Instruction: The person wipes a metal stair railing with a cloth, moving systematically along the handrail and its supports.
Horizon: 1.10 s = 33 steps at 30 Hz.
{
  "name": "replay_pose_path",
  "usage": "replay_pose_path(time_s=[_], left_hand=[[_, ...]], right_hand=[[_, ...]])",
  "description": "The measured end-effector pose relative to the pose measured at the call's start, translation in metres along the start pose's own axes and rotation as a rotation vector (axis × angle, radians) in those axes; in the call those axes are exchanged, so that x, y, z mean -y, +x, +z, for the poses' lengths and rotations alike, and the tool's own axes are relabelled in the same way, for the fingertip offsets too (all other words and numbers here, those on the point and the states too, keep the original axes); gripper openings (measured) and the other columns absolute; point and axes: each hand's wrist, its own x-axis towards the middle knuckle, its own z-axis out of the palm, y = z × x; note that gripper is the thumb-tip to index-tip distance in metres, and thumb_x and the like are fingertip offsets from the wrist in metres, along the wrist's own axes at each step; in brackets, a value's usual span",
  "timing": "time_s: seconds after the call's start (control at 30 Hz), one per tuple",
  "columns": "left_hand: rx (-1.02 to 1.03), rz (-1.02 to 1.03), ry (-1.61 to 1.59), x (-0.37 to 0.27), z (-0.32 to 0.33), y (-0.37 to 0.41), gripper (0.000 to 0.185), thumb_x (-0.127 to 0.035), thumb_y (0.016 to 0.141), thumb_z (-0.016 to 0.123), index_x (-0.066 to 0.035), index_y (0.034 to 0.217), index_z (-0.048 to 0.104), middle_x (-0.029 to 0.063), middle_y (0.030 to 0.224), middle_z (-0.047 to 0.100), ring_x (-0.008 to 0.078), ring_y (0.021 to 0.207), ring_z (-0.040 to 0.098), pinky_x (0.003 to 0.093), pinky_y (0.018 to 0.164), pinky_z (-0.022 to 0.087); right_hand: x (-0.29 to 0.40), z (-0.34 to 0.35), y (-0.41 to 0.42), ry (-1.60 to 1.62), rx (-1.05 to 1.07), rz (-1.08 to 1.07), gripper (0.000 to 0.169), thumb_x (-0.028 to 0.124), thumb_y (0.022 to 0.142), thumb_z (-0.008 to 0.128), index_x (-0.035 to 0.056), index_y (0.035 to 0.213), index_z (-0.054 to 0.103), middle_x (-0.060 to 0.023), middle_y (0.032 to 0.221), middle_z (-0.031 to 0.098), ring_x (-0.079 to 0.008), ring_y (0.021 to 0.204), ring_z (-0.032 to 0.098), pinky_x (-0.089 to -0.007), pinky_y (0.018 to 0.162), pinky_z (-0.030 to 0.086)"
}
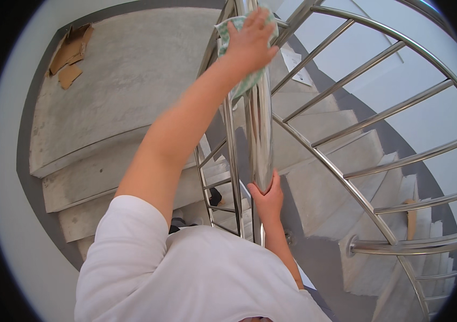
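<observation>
My left hand (252, 42), slightly blurred, reaches far forward over a green-and-white patterned cloth (248, 85) and holds it against a thick polished steel handrail (261, 120). The cloth drapes over the rail's sides and hangs down on the left. Nearer my body, my right hand (269, 197) is wrapped around the same handrail, thumb on its left side and fingers on its right. Part of the rail below that hand is hidden by my white shirt.
Bare concrete stairs (321, 189) go down on the right, behind curved steel balusters (357, 82). On the landing (132, 72) at the left lie torn cardboard pieces (69, 50). A white sheet (296, 66) lies beyond the rail. Another cardboard piece (411, 221) rests on the right-hand steps.
</observation>
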Motion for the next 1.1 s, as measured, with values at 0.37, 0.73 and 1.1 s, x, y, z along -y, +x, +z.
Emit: replay_pose_path(time_s=[0.37,0.73,1.1], left_hand=[[0.056,0.173,-0.247,-0.054,-0.015,-0.132,0.044,-0.025,0.08,0.072,-0.012,0.121,0.06,0.0112,0.152,0.039,0.0367,0.148,0.024,0.0684,0.105,0.028],[0.122,0.249,-0.247,0.011,-0.021,-0.03,0.037,-0.023,0.086,0.066,-0.015,0.122,0.064,0.0056,0.147,0.049,0.0308,0.146,0.031,0.0627,0.111,0.026],[0.02,0.282,-0.415,-0.005,-0.007,-0.051,0.011,-0.017,0.083,0.067,-0.012,0.092,0.071,0.0022,0.11,0.067,0.028,0.131,0.051,0.0699,0.112,0.014]], right_hand=[[0.047,-0.036,0.054,-0.075,0.043,-0.215,0.103,0.03,0.074,0.082,0.0001,0.153,0.023,-0.0231,0.151,0.038,-0.039,0.138,0.04,-0.0444,0.112,0.035],[0.117,-0.004,0.195,0.469,0.13,-0.191,0.088,0.044,0.086,0.071,0.0024,0.152,0.03,-0.0212,0.143,0.051,-0.0292,0.129,0.053,-0.0371,0.106,0.04],[0.131,-0.009,0.173,0.44,0.357,-0.118,0.079,0.033,0.083,0.073,0.0005,0.145,0.036,-0.024,0.133,0.058,-0.0332,0.124,0.056,-0.0385,0.104,0.042]])
